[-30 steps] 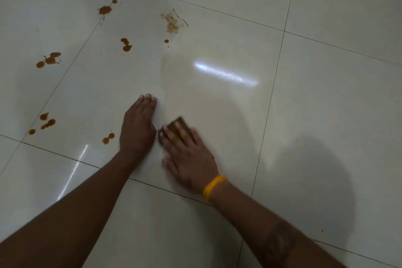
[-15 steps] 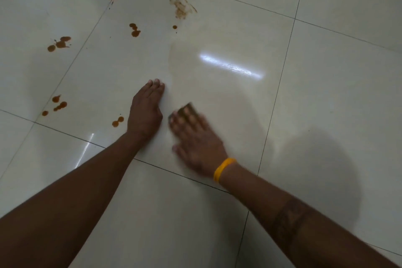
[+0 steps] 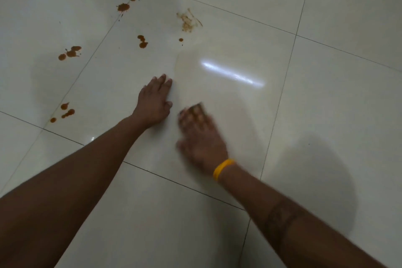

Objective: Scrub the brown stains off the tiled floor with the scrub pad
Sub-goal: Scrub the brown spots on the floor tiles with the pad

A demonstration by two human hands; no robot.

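My right hand [image 3: 201, 137], with a yellow wristband, presses flat on a dark scrub pad [image 3: 198, 107] on the glossy white tiled floor [image 3: 239, 137]; only the pad's far edge shows past the blurred fingertips. My left hand [image 3: 154, 102] lies palm down just left of it, fingers together, holding nothing. Brown stains sit farther out: a smeared one [image 3: 187, 21], a small dot [image 3: 181, 39], a double blob [image 3: 142, 42], a splat on the grout line [image 3: 123, 7], a cluster at the left [image 3: 70, 52] and drops near left [image 3: 65, 112].
Dark grout lines [image 3: 280, 102] divide the large tiles. A wet, wiped patch [image 3: 217, 85] with a bright light reflection lies ahead of the right hand. My shadow darkens the tile at right [image 3: 309, 172].
The right hand with the pad has slid slightly right and is motion-blurred. The view has shifted, so the stains sit differently in frame. The two drops by the left wrist are now hidden.
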